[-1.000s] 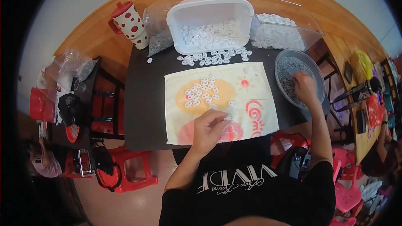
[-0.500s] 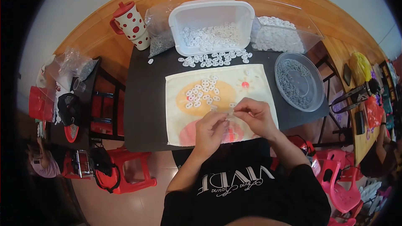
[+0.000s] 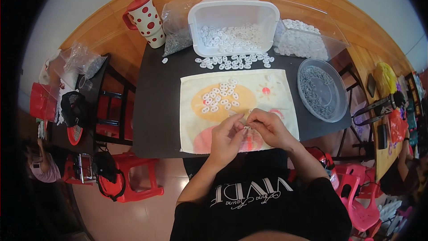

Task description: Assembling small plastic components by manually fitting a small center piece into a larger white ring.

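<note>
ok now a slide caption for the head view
Left hand and right hand close together over a printed cloth bearing small white oval pieces.

1. The left forearm (image 3: 201,180) was bare and slanted up and to the right from the lower edge; its wrist (image 3: 215,163) looked nearly straight.
2. The left hand (image 3: 225,140) pointed inward, thumb (image 3: 237,139) and fingers (image 3: 232,122) bent toward each other in a pinch.
3. The right forearm (image 3: 308,163), also bare, slanted up and to the left.
4. The right hand (image 3: 273,130) curled just beside the left; how firmly its thumb and forefinger met was too small to tell.
</note>
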Motion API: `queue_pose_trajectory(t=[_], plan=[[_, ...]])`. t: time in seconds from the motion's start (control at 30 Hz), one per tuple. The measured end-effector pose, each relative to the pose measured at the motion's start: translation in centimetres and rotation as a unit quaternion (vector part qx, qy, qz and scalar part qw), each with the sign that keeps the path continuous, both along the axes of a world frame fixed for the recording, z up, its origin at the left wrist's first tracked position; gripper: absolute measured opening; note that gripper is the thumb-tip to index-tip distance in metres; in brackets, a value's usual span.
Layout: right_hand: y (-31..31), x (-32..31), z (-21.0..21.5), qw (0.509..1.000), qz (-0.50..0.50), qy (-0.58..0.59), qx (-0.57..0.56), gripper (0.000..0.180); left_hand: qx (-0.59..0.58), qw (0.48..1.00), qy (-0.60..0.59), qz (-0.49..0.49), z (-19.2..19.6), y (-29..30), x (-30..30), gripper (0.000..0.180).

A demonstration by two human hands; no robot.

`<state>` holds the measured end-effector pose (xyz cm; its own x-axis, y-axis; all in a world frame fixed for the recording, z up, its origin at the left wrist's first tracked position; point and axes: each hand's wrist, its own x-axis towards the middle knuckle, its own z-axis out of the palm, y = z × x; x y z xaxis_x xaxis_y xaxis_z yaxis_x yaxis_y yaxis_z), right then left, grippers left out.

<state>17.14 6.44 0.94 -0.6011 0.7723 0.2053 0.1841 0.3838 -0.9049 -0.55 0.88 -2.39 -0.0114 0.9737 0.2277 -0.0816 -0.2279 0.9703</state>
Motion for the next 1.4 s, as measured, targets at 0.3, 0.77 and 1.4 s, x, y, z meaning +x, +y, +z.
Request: queue_pose_trajectory(t=[0.3,0.77,1.4], plan=[[1.0,0.1,1.5,0.989,0.053,-0.087,0.106,0.008,0.007,0.999,0.042,0.005,-0.3,-0.1,-0.1,0.045],[1.1,0.0,1.5,0.981,0.076,-0.134,0.117,0.009,0.012,1.000,0.025,0.013,-0.4,-0.3,0.1,0.044],[3.1,1.9,2.1,0.943,-0.131,-0.167,0.257,0.014,0.040,0.997,0.064,0.017,0.5,-0.1,-0.2,0.043]])
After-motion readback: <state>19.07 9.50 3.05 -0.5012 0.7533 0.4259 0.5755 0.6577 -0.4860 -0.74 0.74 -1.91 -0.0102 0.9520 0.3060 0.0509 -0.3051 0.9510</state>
